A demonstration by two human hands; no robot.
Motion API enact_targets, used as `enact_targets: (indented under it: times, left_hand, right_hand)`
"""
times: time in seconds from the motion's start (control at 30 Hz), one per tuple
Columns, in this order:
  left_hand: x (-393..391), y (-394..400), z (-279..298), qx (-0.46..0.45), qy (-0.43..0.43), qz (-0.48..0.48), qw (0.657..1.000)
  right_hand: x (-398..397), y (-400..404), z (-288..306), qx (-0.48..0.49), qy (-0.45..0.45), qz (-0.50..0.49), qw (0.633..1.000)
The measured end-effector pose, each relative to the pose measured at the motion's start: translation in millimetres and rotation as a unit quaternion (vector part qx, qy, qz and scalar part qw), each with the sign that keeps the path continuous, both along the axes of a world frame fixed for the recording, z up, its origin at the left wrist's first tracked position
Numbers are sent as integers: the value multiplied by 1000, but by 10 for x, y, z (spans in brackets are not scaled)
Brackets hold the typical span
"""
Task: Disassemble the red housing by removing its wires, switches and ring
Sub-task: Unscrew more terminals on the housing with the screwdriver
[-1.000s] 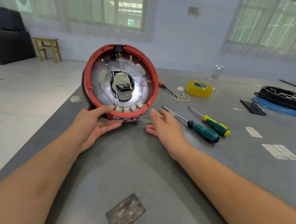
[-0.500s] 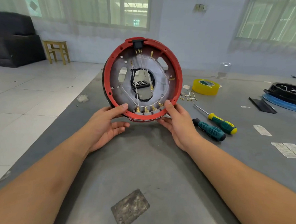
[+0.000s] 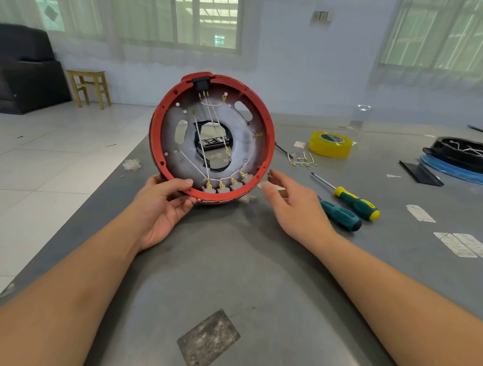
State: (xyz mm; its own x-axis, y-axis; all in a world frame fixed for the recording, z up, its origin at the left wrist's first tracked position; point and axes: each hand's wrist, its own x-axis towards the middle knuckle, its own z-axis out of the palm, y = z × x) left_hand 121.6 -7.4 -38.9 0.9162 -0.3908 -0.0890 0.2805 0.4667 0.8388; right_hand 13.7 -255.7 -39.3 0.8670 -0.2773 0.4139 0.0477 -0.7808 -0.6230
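The round red housing [image 3: 268, 134] stands on its edge on the grey table, its open inside facing me. White wires [image 3: 207, 125] with gold terminals cross its silver inner plate. A row of several switches [image 3: 226, 185] sits along the bottom rim and a black socket [image 3: 202, 83] at the top. My left hand [image 3: 161, 203] grips the lower left rim, thumb on the front edge. My right hand [image 3: 292, 205] hovers just right of the housing, fingers relaxed and apart from it, holding nothing.
Two green-handled screwdrivers [image 3: 345, 206] lie right of my right hand. Loose removed wires [image 3: 301, 159] and a yellow tape roll [image 3: 330, 144] lie behind them. A black cover on a blue ring [image 3: 465, 161] rests at the far right. The table's left edge [image 3: 117, 182] runs beside the housing.
My right hand has let go of the housing's lower right rim and moved slightly right. The left hand alone holds the housing, which has turned a little.
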Motion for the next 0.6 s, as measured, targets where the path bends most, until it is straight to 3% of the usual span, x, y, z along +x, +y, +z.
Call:
enact_targets:
  times: [0.03, 0.1, 0.17, 0.27, 0.6]
  left_hand:
    - [9, -3, -6, -4, 0, 5, 1000]
    - [28, -6, -15, -11, -1, 20, 1000]
    - [45, -10, -24, -15, -3, 33, 999]
    - [53, -20, -34, -21, -2, 43, 999]
    - [38, -73, -55, -15, -31, 64, 997]
  right_hand:
    - [-51, -89, 16, -99, -1, -33, 994]
    - [-140, -277, 26, -302, 7, -101, 948]
    - [-228, -447, 7, -409, 52, -170, 895]
    - [-311, -578, -49, -412, 130, -221, 874]
    - [-301, -503, 1, -312, 154, -176, 921]
